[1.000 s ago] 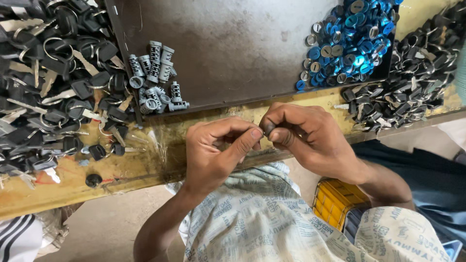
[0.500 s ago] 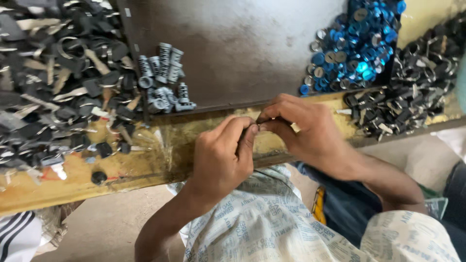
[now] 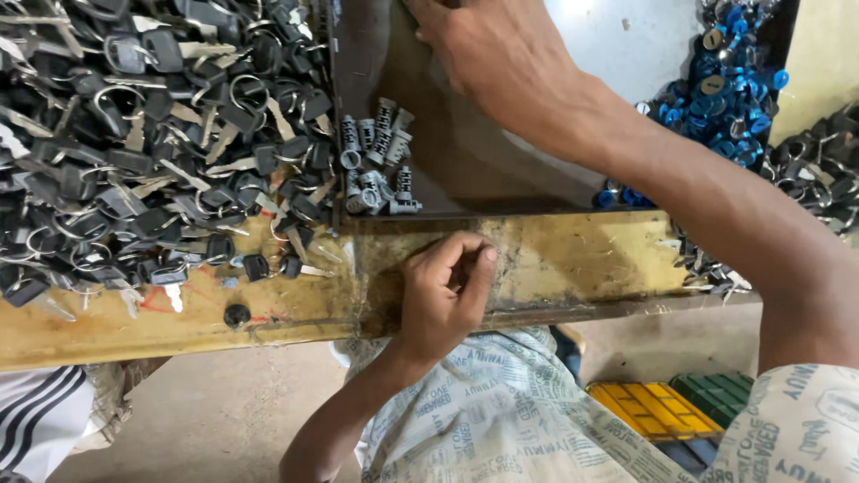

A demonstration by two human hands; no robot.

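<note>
Reaching across the dark flat metal tray (image 3: 501, 192), our right hand (image 3: 501, 54) has left our left hand (image 3: 443, 295), which rests curled below it, fingertips pressed together (contents hidden); small ridged silver lock cylinders (image 3: 376, 161) lie at the tray's left edge.

A small lock workshop: a worn yellow bench (image 3: 555, 259) heaped with keys (image 3: 152, 143), a few lock cylinders (image 3: 376, 161) on a metal tray (image 3: 501, 179), blue caps (image 3: 725, 89) piled beside (bare concrete floor (image 3: 224, 411) underneath).
</note>
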